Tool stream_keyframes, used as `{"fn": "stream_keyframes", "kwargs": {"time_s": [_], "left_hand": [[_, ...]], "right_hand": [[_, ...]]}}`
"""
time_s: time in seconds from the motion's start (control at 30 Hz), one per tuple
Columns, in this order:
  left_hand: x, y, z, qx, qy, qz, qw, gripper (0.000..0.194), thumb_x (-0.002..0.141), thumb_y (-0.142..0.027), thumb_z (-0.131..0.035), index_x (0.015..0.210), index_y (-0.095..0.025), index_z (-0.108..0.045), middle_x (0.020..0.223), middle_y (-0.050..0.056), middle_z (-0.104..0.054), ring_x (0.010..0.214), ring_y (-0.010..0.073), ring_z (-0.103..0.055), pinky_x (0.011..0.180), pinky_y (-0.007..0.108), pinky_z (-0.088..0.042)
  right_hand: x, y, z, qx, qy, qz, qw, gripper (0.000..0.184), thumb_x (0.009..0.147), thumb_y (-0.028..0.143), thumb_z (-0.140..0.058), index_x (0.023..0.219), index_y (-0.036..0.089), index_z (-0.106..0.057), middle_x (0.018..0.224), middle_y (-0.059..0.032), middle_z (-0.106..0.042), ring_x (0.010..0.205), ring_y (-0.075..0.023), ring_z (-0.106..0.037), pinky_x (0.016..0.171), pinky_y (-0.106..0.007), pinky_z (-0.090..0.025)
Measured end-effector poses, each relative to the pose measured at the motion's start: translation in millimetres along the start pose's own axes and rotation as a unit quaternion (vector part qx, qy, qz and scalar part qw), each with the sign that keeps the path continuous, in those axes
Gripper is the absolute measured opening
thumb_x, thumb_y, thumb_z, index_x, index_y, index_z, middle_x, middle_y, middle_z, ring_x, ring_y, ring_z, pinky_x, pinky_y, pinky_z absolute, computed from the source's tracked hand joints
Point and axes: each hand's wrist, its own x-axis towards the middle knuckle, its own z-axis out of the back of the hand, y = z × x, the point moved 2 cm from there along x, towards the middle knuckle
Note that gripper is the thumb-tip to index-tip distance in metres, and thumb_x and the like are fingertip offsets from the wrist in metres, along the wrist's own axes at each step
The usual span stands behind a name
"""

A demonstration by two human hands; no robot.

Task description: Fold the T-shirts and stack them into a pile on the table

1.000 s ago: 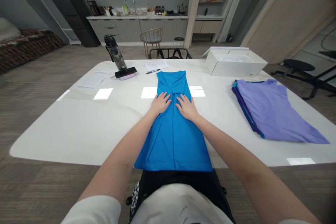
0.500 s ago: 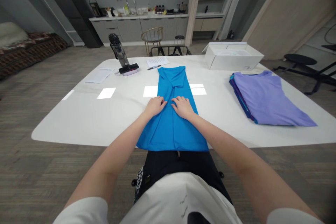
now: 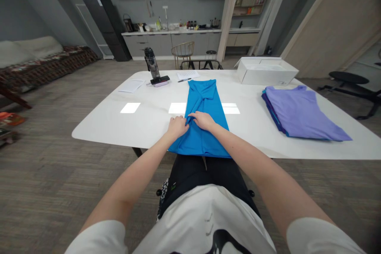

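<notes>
A blue shirt [image 3: 205, 141] lies lengthwise on the white table in front of me, its sides folded inward and a sleeve turned over near the far end. My left hand [image 3: 177, 126] is at the shirt's left edge, fingers curled and closed on the cloth. Reaching across from the right, my right hand [image 3: 203, 120] pinches fabric close to the left fingertips. Between the two hands the cloth is slightly bunched. The shirt's near hem reaches the table's front edge by my body.
To the right lies a stack of folded garments with a lavender shirt [image 3: 297, 111] on top. Behind it stands a white open box [image 3: 263, 73]. A dark handheld vacuum [image 3: 154, 67], papers [image 3: 131, 85] and a pen [image 3: 184, 80] are toward the back left of the table [image 3: 110, 127].
My right hand has moved left across the shirt toward my left hand, and cloth at the left side is now gathered. The camera view has tilted up and shifted left.
</notes>
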Motion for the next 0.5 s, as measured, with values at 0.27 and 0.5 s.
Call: {"fn": "stream_keyframes", "kwargs": {"time_s": [0.27, 0.5], "left_hand": [[-44.2, -3.7, 4.1, -0.006, 0.005, -0.007, 1.000, 0.028, 0.098, -0.026, -0.049, 0.120, -0.018, -0.063, 0.101, 0.013, -0.076, 0.100, 0.0305, -0.071, 0.098, 0.046, -0.040], [-71.0, -11.2, 12.9, -0.101, -0.003, 0.032, 0.994, 0.023, 0.098, -0.033, -0.056, 0.117, -0.024, -0.065, 0.107, 0.011, -0.075, 0.100, 0.0289, -0.072, 0.081, 0.034, -0.049]], "right_hand": [[-14.1, 12.1, 4.7, -0.044, -0.009, -0.013, 0.999, 0.028, 0.102, 0.026, -0.048, 0.120, 0.026, -0.069, 0.120, -0.0075, -0.069, 0.102, -0.0240, -0.067, 0.083, -0.031, -0.048], [-40.6, 4.1, 8.7, -0.065, -0.038, -0.004, 0.997, 0.023, 0.102, 0.026, -0.051, 0.120, 0.023, -0.066, 0.117, -0.0084, -0.068, 0.096, -0.0241, -0.067, 0.078, -0.032, -0.045]]}}
